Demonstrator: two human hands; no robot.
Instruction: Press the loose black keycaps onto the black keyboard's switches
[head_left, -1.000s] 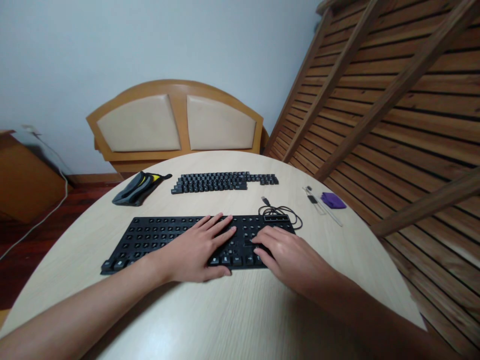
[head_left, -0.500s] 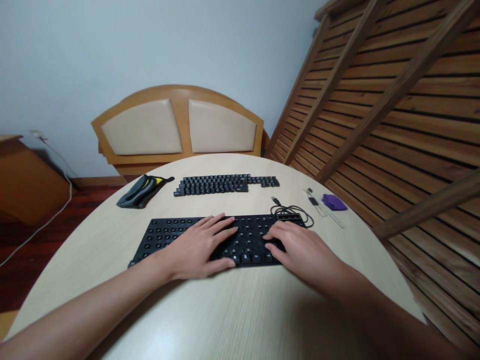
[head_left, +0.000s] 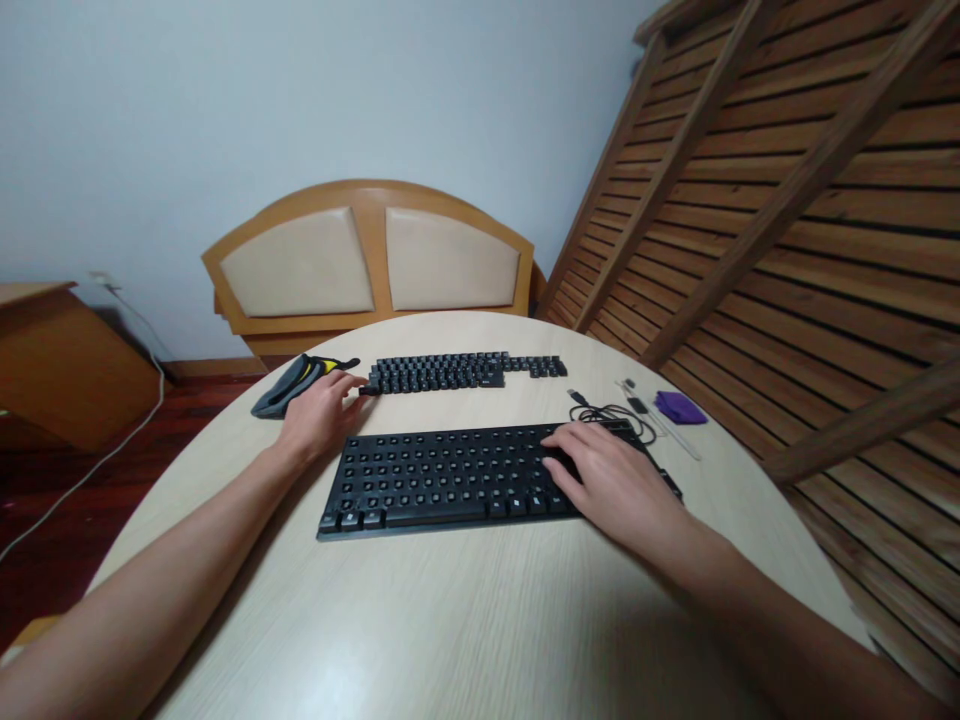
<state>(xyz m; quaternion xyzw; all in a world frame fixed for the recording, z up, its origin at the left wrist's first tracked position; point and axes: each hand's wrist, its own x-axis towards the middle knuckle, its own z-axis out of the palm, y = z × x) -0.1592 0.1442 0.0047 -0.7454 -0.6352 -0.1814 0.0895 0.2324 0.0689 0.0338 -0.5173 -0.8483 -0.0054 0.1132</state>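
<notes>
The black keyboard [head_left: 442, 470] lies across the table in front of me, most of its key positions bare of caps, with a long space bar and a few caps along its near row. My right hand [head_left: 607, 470] rests on the keyboard's right part, thumb and index finger apart, the other fingers partly hidden. Farther back sit rows of loose black keycaps [head_left: 439, 372]. At their left end, the fingertips of my left hand [head_left: 319, 412] close on a dark keycap [head_left: 368, 391] at the near corner.
A grey and yellow pouch [head_left: 281, 388] lies just beyond my left hand. Behind the keyboard is its coiled USB cable [head_left: 611, 415]. Small thin tools [head_left: 637, 405] and a purple cloth pouch [head_left: 680, 407] lie at the right. A slatted wooden panel [head_left: 787, 200] leans beside the table [head_left: 450, 620].
My left hand has left the keyboard and reached forward and left to the loose keycaps. My right hand stays on the keyboard. The view has shifted slightly.
</notes>
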